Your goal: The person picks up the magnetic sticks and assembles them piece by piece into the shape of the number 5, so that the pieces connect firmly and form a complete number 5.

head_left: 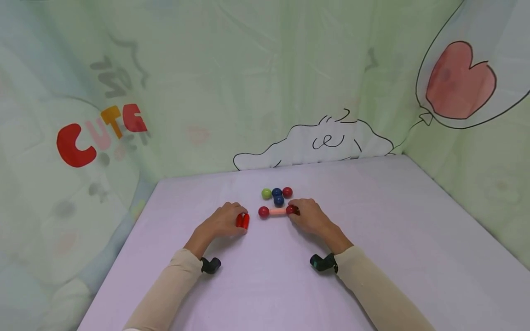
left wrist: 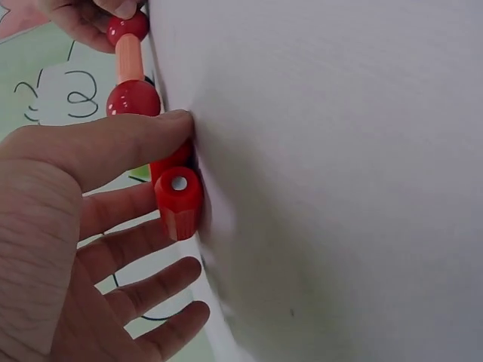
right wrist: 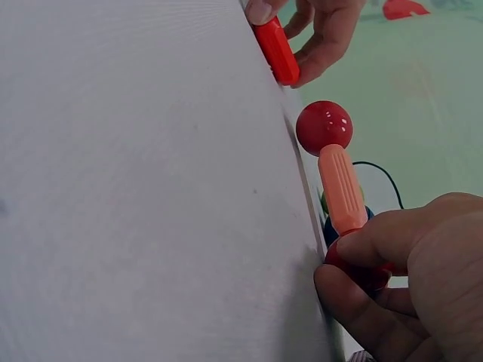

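My left hand (head_left: pixel 225 220) has its thumb and fingers at the ends of two short red rods (head_left: pixel 246 221), which lie side by side on the table. In the left wrist view, one red rod (left wrist: pixel 181 217) shows a pale dot in its end. To the right, a salmon-pink ridged rod (head_left: pixel 278 212) joins two glossy red balls into a dumbbell shape. My right hand (head_left: pixel 310 216) pinches the right-hand red ball (right wrist: pixel 353 260) between thumb and fingers. The other red ball (head_left: pixel 263 212) stands free, between the hands.
Just beyond the dumbbell shape are a green ball (head_left: pixel 266 193), two blue balls (head_left: pixel 279 201) and another red ball (head_left: pixel 287 192), grouped closely. The pale table (head_left: pixel 265 285) meets a printed curtain (head_left: pixel 215 92) at the back.
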### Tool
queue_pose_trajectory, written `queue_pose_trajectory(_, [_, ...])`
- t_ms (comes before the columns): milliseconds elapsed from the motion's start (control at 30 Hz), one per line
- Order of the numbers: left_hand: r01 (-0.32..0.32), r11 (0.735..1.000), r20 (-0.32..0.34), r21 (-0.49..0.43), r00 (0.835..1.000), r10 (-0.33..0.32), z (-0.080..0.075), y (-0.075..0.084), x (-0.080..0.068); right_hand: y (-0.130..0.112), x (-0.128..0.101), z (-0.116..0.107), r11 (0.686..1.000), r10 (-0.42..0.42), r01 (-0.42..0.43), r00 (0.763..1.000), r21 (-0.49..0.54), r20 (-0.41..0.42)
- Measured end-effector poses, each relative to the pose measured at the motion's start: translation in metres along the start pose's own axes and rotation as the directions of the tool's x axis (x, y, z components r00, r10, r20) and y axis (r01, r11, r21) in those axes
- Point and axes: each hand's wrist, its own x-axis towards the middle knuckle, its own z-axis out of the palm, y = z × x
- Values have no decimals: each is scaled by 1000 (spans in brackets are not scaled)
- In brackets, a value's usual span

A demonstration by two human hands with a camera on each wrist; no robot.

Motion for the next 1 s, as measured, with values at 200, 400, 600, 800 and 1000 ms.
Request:
queue_pose_trajectory(200, [-21, 999, -12, -30, 1000, 21, 4, -3, 2, 2, 1, 0, 1000, 0, 0, 1000, 5, 0])
queue_pose_trajectory(400, [-30, 992, -38, -123, 999, 25, 8, 1, 3, 3, 1, 1, 1000, -9, 9, 1000, 0, -6])
queue_pose_trajectory(600, [-71, 989, -90, -128, 994, 60, 8, 11, 0, 3, 1, 1, 1000, -23, 23, 1000, 0, -6])
queue_pose_trajectory(800, [-95, 990, -129, -109, 988, 80, 11, 20, 1, 3, 2, 1, 999, -37, 37, 999, 1, -14])
queue_pose_trajectory(1000, [-104, 986, -138, -128, 987, 86, 15, 24, 3, 4, 2, 2, 1000, -16, 16, 1000, 4, -1])
